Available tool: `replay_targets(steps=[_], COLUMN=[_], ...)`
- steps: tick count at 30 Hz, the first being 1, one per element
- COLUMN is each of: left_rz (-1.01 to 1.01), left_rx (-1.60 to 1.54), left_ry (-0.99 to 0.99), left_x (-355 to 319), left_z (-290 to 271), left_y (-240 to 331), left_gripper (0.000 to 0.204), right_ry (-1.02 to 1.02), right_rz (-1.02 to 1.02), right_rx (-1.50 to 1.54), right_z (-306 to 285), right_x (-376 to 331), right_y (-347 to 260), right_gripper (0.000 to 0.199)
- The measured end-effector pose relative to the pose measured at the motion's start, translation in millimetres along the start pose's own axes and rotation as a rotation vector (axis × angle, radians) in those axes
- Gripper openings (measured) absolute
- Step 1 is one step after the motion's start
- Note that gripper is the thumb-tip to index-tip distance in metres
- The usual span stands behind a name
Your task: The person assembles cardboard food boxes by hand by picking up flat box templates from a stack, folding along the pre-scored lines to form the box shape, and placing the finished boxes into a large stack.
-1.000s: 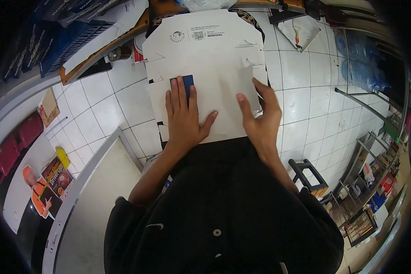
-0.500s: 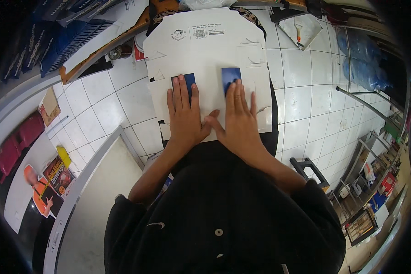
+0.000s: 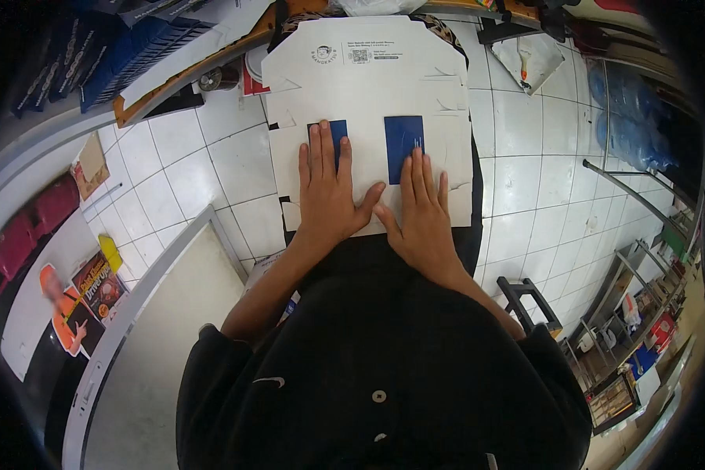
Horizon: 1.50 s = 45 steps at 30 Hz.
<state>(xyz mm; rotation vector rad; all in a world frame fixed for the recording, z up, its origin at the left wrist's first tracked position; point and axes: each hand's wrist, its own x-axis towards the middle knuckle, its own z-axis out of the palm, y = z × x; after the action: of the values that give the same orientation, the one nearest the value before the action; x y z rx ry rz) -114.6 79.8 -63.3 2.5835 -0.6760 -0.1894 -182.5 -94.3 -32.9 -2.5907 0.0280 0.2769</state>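
Note:
A flat white cardboard sheet (image 3: 368, 94) with cut slots and small print lies in front of me. Two dark blue rectangles lie on its face, side by side. My left hand (image 3: 327, 184) rests flat with its fingers outstretched over the left blue rectangle (image 3: 339, 130), covering much of it. My right hand (image 3: 424, 219) is also flat, its fingertips on the lower right part of the right blue rectangle (image 3: 403, 137), most of which shows. The two thumbs point toward each other, close together. Neither hand grips anything.
Stacked blue folded boxes (image 3: 145, 66) lie on a wooden-edged table at upper left. White floor tiles (image 3: 517, 141) surround the sheet. A tray with a brush (image 3: 525, 66) sits at upper right, a black stool (image 3: 529, 301) at lower right, and a metal rack (image 3: 603, 329) beyond it.
My right hand has slid down and a little right, uncovering more of the right blue rectangle. My left hand stays on the left one. The whole view has shifted slightly.

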Motion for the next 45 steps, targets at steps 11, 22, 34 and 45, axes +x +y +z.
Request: replay_targets(steps=[11,22,34,45], left_rz=[-0.013,-0.280,-0.562,-0.366], left_rx=[-0.004,-0.489,-1.636,-1.940], left_ry=[0.012,0.063,-0.072,0.160], left_x=[8.2,84.1,95.1,108.1], left_z=[-13.7,-1.2,-109.7,-152.5], left_y=[9.6,75.7,64.6,103.1], left_gripper=[0.073,0.063,0.027,0.023], right_ry=[0.092,0.142,0.663,0.495], right_rz=[0.029,0.338,-0.224,-0.788], right_rx=[-0.056,0.467,0.767,0.048], right_z=[-3.0,-73.3,-101.8,-205.1], right_x=[5.8,-0.8,-28.6,51.7], right_y=[-1.9,27.4,-10.8,-15.2], right_gripper=[0.079,0.027,0.084,0.033])
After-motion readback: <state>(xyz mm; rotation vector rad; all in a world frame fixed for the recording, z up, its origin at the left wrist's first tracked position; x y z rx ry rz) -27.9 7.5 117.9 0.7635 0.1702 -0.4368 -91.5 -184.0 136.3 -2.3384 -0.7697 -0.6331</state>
